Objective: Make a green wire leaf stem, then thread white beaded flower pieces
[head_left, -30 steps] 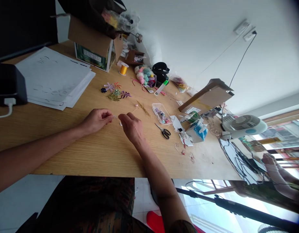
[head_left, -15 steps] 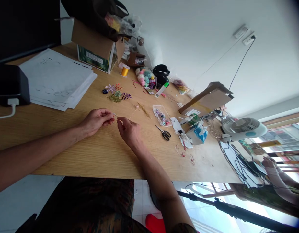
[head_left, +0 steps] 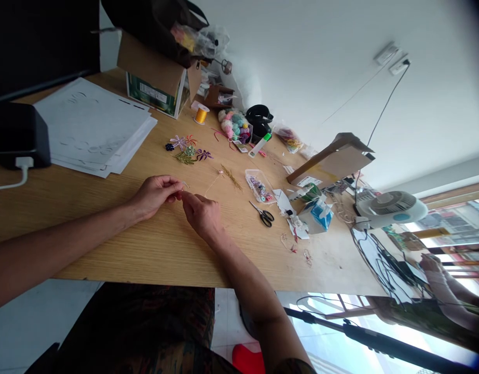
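Observation:
Near the front of the desk, my left hand [head_left: 159, 195] is closed in a pinch, with a thin pale thread [head_left: 186, 185] poking out at its fingertips. My right hand [head_left: 202, 212] is closed too, its fingertips meeting the left ones at the same thread. The exact piece between them is too small to make out. A fine strand [head_left: 213, 184] runs from beside my right hand to a tiny pinkish piece [head_left: 220, 172] on the wood. Beyond lie small thread flowers [head_left: 190, 150] in purple, orange, green and dark blue, and a golden sprig [head_left: 231, 176].
To the right are black-handled scissors [head_left: 265, 215] and a clear box of beads [head_left: 259, 186]. Farther back stand a yellow thread spool [head_left: 201, 114], yarn balls [head_left: 234, 124] and a cardboard box [head_left: 153, 78]. Papers [head_left: 91, 130] lie left; a white fan [head_left: 395, 205] and another person's arm [head_left: 437, 285] are right.
My right hand has shifted slightly left and its fingertips now meet those of my left hand, closing the small gap between them. The left hand has barely moved.

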Demonstrator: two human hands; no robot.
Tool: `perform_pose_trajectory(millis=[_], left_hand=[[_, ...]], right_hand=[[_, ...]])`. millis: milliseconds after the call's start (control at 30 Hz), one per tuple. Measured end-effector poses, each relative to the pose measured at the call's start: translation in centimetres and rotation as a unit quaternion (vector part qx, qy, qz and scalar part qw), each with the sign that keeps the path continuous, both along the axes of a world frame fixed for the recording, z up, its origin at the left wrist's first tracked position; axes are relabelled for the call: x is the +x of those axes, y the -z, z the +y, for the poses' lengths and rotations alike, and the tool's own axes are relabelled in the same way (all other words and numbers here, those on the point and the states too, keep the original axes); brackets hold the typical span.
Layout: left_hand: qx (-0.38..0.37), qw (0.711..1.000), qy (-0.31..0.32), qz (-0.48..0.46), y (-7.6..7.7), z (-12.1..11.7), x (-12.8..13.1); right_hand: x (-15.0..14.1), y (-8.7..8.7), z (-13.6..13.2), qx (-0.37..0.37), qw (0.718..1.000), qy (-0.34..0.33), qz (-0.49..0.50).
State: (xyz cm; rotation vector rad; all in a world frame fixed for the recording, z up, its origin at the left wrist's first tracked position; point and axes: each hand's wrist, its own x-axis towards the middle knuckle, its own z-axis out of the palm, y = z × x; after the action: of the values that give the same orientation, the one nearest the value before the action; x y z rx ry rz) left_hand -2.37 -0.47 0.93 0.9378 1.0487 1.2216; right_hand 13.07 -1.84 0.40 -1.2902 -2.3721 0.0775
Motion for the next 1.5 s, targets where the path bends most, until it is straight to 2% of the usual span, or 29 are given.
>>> perform_pose_trajectory(millis=[233, 367, 533, 667, 800, 933, 1067, 1200, 1333, 1500], left_hand=[[0.001, 1.0, 0.006, 0.001, -0.3, 0.0, 0.0], [-0.01, 1.0, -0.008, -0.003, -0.8, -0.3, 0.2], [0.026, 0.998, -0.03, 0.042, -0.5, -0.2, 0.2], [0.064, 0.994, -0.049, 0.071, -0.1, 0.0, 0.0], [0.043, 0.997, -0.051, 0.046, -0.4, 0.0, 0.0], [0.012, 0.999, -0.043, 0.025, -0.6, -0.1, 0.1], [0.021, 0.999, -0.038, 0.021, -0.4, -0.1, 0.1], [0.016, 1.0, -0.009, -0.005, -0.5, -0.2, 0.1], [0.0, 0.999, 0.029, -0.015, -0.6, -0.4, 0.1], [-0.014, 0.994, 0.111, 0.008, -0.4, -0.7, 0.1]], right_hand=[[-0.1, -0.4, -0.2, -0.006, 0.998, 0.0, -0.059], [-0.1, -0.3, -0.2, -0.018, 0.998, -0.021, -0.053], [-0.2, 0.2, -0.2, -0.027, 0.999, -0.031, -0.015], [-0.5, 0.4, -0.4, -0.032, 0.999, 0.011, 0.04], [-0.3, 0.6, 0.1, -0.037, 0.989, 0.08, 0.119], [0.1, 0.8, 0.8, -0.058, 0.98, 0.07, 0.179], [0.2, 1.3, 1.2, -0.089, 0.972, 0.055, 0.211], [0.4, 1.4, 1.7, -0.093, 0.966, 0.072, 0.231], [1.1, 1.1, 2.3, -0.057, 0.969, 0.083, 0.225], [2.1, 0.2, 2.9, -0.009, 0.982, 0.013, 0.19]])
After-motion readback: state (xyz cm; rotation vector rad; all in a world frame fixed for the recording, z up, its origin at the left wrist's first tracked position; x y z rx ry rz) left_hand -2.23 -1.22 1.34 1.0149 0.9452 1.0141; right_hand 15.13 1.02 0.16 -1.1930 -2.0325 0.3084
